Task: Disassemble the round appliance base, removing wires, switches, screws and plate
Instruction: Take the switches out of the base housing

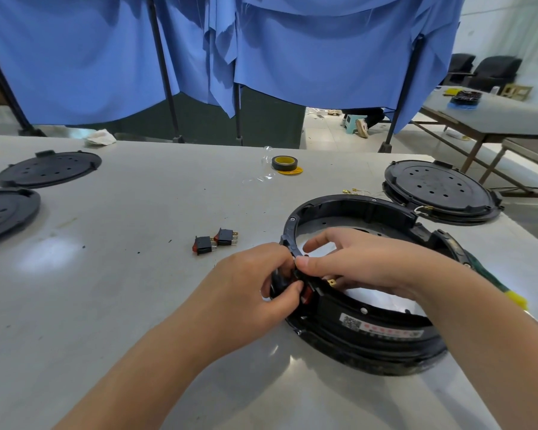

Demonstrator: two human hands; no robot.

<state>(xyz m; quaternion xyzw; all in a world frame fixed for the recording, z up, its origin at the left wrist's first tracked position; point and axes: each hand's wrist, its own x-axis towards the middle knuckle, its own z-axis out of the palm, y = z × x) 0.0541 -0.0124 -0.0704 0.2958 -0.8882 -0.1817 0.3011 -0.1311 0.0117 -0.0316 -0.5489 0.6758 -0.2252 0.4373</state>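
- Lower right of the frame: the round appliance base point(364, 333), a black ring housing, sits on the grey counter point(121, 290), close to the counter's right edge.
- Both hands meet at the ring's near-left wall, where a red rocker switch point(307, 293) is seated. The left hand point(252, 293) pinches at the switch from outside, thumb and fingertips curled on it. The right hand point(354, 265) reaches over the rim, its grip closed on the same spot from inside; a brass terminal point(332, 282) shows just beneath its fingers.
- Two removed switches point(215, 241) lie together mid-frame, well apart from the base.
- Judged from this view, the step is freeing the third switch: squeezing its side clips from within while pushing outward should release it squarely; prying at an angle could snap the tabs.
- A perforated black plate point(441, 190) rests touching the base's far right, with loose wires point(359, 191) beside it; more black discs point(48, 169) sit at the upper left.
- Open counter lies left of the hands for setting parts down; a tape roll point(284, 163) stands farther back.
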